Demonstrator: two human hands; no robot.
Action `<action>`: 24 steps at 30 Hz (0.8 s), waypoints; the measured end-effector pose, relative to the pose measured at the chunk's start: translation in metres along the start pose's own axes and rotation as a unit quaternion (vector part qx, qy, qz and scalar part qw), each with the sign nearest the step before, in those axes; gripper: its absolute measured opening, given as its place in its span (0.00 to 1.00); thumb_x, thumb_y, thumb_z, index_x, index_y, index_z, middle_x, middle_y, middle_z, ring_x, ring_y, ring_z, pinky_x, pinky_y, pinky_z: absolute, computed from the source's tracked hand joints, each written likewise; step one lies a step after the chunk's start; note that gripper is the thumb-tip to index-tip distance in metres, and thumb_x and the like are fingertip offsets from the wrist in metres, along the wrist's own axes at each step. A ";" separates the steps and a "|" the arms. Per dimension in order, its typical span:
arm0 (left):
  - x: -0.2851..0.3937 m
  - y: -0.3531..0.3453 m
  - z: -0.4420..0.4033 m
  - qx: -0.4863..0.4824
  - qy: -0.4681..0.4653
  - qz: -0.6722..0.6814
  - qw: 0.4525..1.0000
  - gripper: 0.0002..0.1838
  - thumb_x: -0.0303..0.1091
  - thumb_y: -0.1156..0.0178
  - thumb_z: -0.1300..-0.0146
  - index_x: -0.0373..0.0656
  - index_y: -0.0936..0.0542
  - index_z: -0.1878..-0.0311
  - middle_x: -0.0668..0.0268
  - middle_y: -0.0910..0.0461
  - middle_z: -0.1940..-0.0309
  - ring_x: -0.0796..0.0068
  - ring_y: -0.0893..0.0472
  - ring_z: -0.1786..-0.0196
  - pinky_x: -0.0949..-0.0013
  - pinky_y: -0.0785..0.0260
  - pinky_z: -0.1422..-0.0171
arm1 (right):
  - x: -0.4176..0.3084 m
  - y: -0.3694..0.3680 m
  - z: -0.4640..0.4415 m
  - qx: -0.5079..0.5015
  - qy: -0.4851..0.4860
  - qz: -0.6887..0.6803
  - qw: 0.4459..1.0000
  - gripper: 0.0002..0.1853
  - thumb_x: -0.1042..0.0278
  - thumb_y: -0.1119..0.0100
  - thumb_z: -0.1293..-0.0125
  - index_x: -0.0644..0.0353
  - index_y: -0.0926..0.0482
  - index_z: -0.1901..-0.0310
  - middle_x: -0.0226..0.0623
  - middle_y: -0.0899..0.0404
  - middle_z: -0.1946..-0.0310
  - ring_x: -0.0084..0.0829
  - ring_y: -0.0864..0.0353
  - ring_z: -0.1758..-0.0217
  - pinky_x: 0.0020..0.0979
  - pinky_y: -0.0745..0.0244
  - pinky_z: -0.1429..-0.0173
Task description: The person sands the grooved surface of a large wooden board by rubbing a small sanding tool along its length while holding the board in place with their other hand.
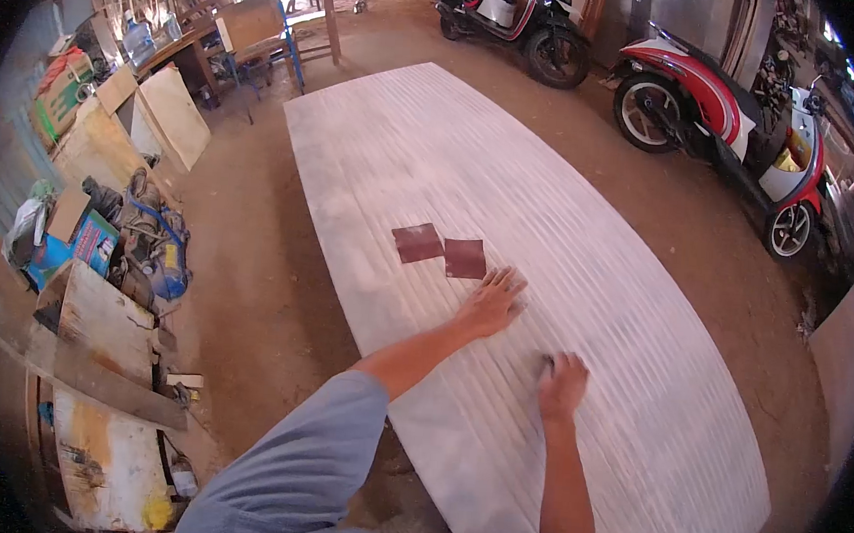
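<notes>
A long white ribbed panel (pixel 568 237) stretches out in front of me, its surface streaked with pale dust. My left hand (pixel 492 301) lies on it palm down, fingers stretched and spread. Close by are two reddish-brown sandpaper squares (pixel 418 243), one just beside my fingers and the other a little farther left, touching at a corner. My right hand (pixel 564 385) presses on the ribs nearer to me, its fingers bent around a small dark piece that looks like sandpaper (pixel 547 363). Most of that piece is hidden under the hand.
Two motor scooters, a red and white one (pixel 715 113) and a dark one (pixel 514 20), stand beyond the panel's right side. On the left are wooden boards (pixel 112 314), a blue compressor-like machine (pixel 165 258) and boxes. A wooden table (pixel 190 37) stands at the back left.
</notes>
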State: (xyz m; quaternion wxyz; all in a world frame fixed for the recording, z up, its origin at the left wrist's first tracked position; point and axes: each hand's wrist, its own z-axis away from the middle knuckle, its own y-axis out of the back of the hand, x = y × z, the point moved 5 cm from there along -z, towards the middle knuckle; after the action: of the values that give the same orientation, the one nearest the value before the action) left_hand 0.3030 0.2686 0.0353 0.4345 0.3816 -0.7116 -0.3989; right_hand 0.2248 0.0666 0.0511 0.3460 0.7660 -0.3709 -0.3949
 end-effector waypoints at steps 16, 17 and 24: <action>-0.004 -0.011 -0.005 0.001 -0.010 -0.025 1.000 0.27 0.45 0.57 0.27 0.38 0.35 0.32 0.46 0.42 0.29 0.51 0.46 0.24 0.52 0.59 0.19 | 0.220 0.164 0.276 -0.037 -0.174 0.119 0.977 0.16 0.75 0.41 0.47 0.68 0.25 0.55 0.55 0.27 0.49 0.57 0.33 0.40 0.53 0.39 0.35; -0.005 -0.010 -0.004 0.003 -0.008 -0.026 1.000 0.27 0.45 0.57 0.27 0.38 0.35 0.32 0.46 0.42 0.29 0.51 0.46 0.24 0.52 0.59 0.19 | 0.192 0.131 0.244 0.031 -0.069 0.102 0.992 0.15 0.74 0.40 0.46 0.68 0.24 0.56 0.55 0.27 0.50 0.56 0.32 0.41 0.53 0.38 0.36; 0.003 0.001 0.002 0.021 -0.010 -0.010 1.000 0.27 0.45 0.55 0.28 0.40 0.34 0.32 0.46 0.40 0.30 0.52 0.45 0.24 0.53 0.57 0.19 | 0.009 0.024 0.029 -0.013 -0.022 0.053 0.998 0.10 0.74 0.44 0.47 0.66 0.23 0.62 0.47 0.24 0.60 0.49 0.26 0.50 0.47 0.34 0.42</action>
State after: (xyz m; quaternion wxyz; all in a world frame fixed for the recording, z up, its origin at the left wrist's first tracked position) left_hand 0.3002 0.2671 0.0366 0.4152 0.3934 -0.7203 -0.3924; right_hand 0.1961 0.0409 0.0546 0.3681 0.7321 -0.4131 -0.3973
